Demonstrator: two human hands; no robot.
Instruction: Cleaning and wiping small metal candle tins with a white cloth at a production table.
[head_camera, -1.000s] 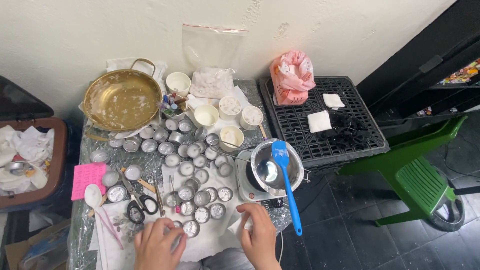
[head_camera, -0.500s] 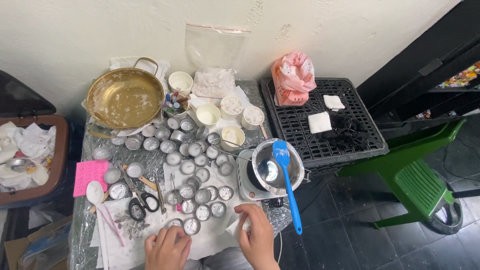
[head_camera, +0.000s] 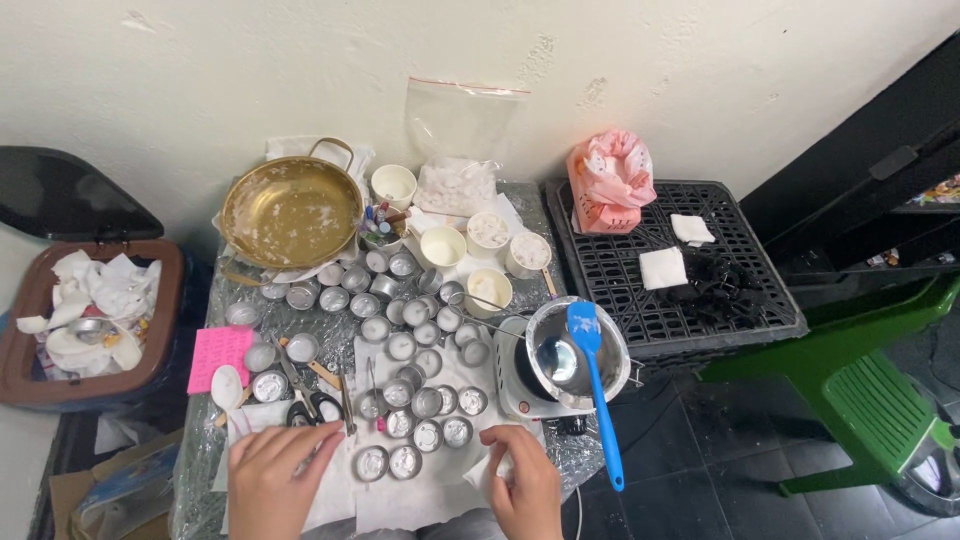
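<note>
Both hands, left hand (head_camera: 268, 482) and right hand (head_camera: 527, 487), bare: no gloves, no sleeves visible

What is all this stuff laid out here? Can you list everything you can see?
small metal cups: dozens, silver, spread over the table
pan: one, brass, back left of table
paper cups: about five, cream, behind the metal cups
plastic bag: one, clear with white pieces, against the wall
pot: one, silver, on a small white hotplate at the table's right edge
spatula: one, blue, lying across the pot
scissors: one, black handles, front left
notepad: one, pink, left edge
crate: one, black, right of table
pink bag: one, on the crate
bin: one, brown, left, full of white paper
stool: one, green, far right
left hand: near the scissors
right hand: fingers on a white scrap
</note>
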